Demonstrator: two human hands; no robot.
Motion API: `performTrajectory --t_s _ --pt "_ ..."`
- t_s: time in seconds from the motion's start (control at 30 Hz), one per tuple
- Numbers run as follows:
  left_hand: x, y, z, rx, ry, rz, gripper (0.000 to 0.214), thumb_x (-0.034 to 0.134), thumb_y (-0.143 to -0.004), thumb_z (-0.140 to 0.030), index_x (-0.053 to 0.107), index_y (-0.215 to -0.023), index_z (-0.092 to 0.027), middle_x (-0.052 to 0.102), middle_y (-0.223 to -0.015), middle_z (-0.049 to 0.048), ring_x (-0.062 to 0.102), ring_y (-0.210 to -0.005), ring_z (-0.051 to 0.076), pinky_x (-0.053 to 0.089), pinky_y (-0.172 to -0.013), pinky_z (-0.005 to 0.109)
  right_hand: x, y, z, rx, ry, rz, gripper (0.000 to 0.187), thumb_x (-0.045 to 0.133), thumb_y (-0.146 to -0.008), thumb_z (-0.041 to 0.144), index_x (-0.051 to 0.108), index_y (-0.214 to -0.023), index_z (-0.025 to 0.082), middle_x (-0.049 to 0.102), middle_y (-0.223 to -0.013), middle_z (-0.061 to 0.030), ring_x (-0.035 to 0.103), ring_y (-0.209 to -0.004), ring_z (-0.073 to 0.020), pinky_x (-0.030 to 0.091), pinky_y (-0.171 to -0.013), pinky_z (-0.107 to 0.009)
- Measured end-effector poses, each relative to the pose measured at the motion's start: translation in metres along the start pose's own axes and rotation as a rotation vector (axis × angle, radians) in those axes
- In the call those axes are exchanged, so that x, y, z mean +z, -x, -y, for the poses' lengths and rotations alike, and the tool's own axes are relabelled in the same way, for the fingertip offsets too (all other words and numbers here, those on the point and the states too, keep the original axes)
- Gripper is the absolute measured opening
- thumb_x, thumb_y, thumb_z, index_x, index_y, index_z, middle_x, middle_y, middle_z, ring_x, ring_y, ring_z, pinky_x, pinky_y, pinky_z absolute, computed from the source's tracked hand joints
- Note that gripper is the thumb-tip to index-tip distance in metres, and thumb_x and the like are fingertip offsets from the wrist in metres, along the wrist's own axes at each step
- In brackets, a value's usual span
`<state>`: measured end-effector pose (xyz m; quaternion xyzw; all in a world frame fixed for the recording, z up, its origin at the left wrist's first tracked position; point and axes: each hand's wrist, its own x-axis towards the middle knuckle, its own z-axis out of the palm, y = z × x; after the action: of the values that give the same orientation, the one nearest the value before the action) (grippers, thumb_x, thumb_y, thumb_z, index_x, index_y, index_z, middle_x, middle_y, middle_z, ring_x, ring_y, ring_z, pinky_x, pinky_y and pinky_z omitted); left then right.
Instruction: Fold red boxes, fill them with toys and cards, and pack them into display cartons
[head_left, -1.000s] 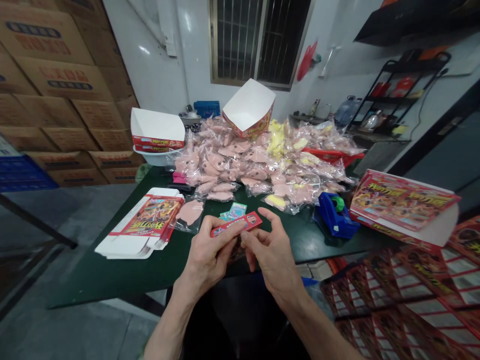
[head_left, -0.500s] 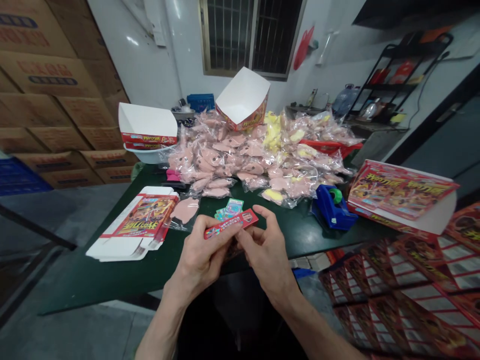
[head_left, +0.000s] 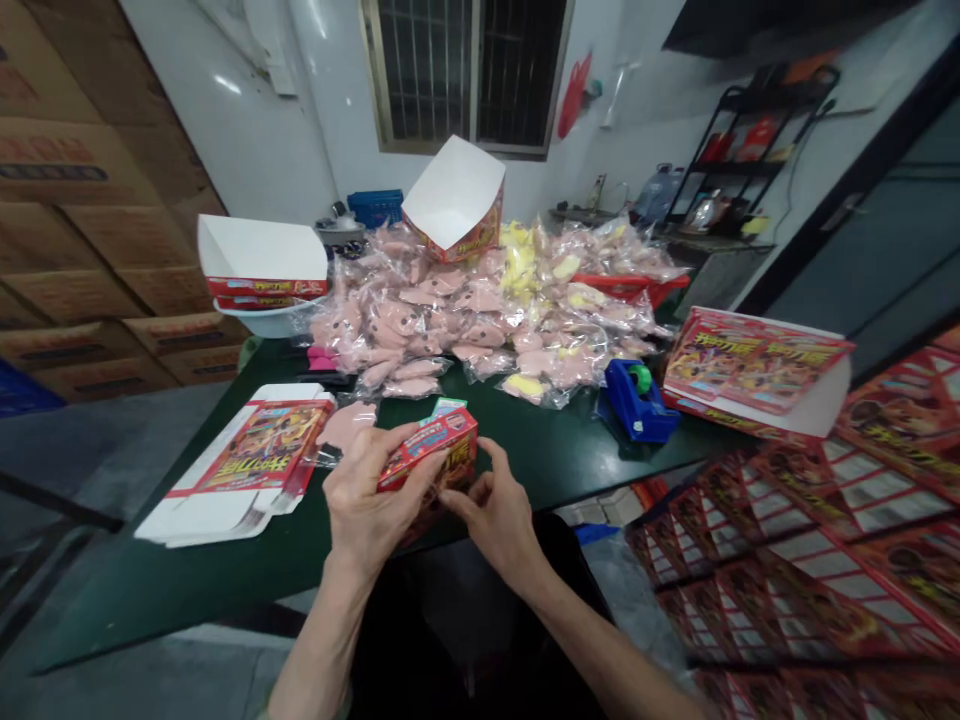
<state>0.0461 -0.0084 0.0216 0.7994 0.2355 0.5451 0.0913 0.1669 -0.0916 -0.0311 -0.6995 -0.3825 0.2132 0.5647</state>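
One red printed carton (head_left: 427, 450) sits in the left hand (head_left: 371, 500) above the green table's near edge (head_left: 180, 630).
Left fingers clench across its face; the right hand's (head_left: 491, 515) fingers curl just beside its lower end, contact unclear.

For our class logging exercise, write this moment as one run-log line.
left hand: grips small red printed cardboard box | right hand: fingers just below box | nearby: pink pieces in clear plastic bags

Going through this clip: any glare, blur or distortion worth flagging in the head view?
In the head view, the wide lens makes the cardboard cartons and window lean; glare shows on the white wall and plastic bags; the left hand, its small red carton and the right hand show no obvious blur.
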Motion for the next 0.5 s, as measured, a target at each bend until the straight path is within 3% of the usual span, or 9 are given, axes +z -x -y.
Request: performTrajectory --t_s 0.1,0.17,0.23,0.3,0.37,0.5 --pt "-0.007 0.002 -0.004 0.036 0.006 0.104 0.027 0.067 -0.076 -0.028 0.062 -0.1 -0.02 0.065 -0.087 0.0022 0.063 -0.075 0.014 0.052 -0.066 0.023 -0.034 -0.001 0.002 -0.197 0.127 -0.038 0.075 0.071 -0.071 0.035 0.036 -0.136 0.022 0.059 -0.099 -0.0051 0.049 -0.058 -0.0102 0.046 -0.061 -0.028" --pt "-0.01 0.004 -0.014 0.074 0.073 0.196 0.03 0.066 -0.076 -0.029 0.06 -0.104 -0.021 0.065 -0.092 0.0029 0.065 -0.077 0.015 0.053 -0.067 0.021 -0.065 -0.001 0.021 -0.387 0.142 0.084 0.077 0.07 -0.073 0.033 0.032 -0.139 0.028 0.054 -0.118 -0.0081 0.053 -0.067 -0.0114 0.048 -0.069 -0.029" --pt "-0.007 0.005 -0.027 0.115 0.179 0.293 0.034 0.066 -0.076 -0.028 0.058 -0.109 -0.022 0.065 -0.096 0.0034 0.066 -0.077 0.015 0.054 -0.068 0.02 -0.098 0.001 0.043 -0.525 0.17 0.292 0.064 0.067 -0.077 0.028 0.041 -0.134 0.03 0.059 -0.111 -0.0049 0.058 -0.078 -0.014 0.048 -0.076 -0.029" --pt "0.003 0.003 -0.039 0.136 0.285 0.376 0.039 0.064 -0.077 -0.025 0.056 -0.115 -0.024 0.066 -0.101 0.0045 0.067 -0.082 0.016 0.055 -0.072 0.02 -0.132 0.002 0.061 -0.564 0.22 0.404 0.046 0.064 -0.079 0.025 0.054 -0.124 0.03 0.063 -0.097 -0.0022 0.06 -0.084 -0.0153 0.048 -0.077 -0.028" --pt "0.018 0.0 -0.045 0.105 0.369 0.419 0.042 0.059 -0.08 -0.022 0.053 -0.121 -0.025 0.066 -0.109 0.0061 0.067 -0.091 0.018 0.056 -0.078 0.022 -0.171 0.001 0.07 -0.533 0.272 0.331 0.035 0.065 -0.079 0.023 0.061 -0.114 0.028 0.065 -0.094 -0.0016 0.061 -0.084 -0.0159 0.048 -0.076 -0.029" --pt "0.055 0.0 -0.031 -0.056 0.456 0.349 0.043 0.053 -0.083 -0.02 0.049 -0.125 -0.025 0.068 -0.106 0.0066 0.069 -0.089 0.017 0.056 -0.079 0.022 -0.277 -0.016 0.065 -0.461 0.306 -0.117 0.031 0.067 -0.075 0.028 0.063 -0.106 0.024 0.067 -0.093 -0.0029 0.061 -0.078 -0.0168 0.049 -0.07 -0.031"
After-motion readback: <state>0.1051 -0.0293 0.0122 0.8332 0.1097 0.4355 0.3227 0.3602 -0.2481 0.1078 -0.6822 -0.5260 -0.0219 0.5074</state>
